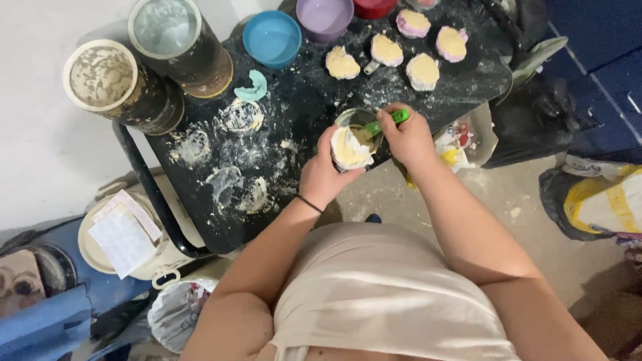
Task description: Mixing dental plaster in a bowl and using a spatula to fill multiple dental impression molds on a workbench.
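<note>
Head view: at the centre of the frame the left hand wraps its fingers around a small cup thick with pale paste, held at the near edge of the black worktop; the fingers are curled closed about the cup's left side and a lump of the paste sits against them. The right hand comes in from the right, fingers pinched shut on a green tool whose long axis runs from upper right down-left into the cup's mouth; so the cup lies just left of the right hand, touching the left.

Above, toward the top right, several pale filled moulds lie in a loose group on the floured worktop; a blue bowl and a purple bowl stand top centre, two tall dusty canisters at upper left.

Hard to tell: the tool's tip is sunk in the cup, so its shape is hidden; the cup's base is covered by the left hand; the purple bowl is cut by the top edge.
</note>
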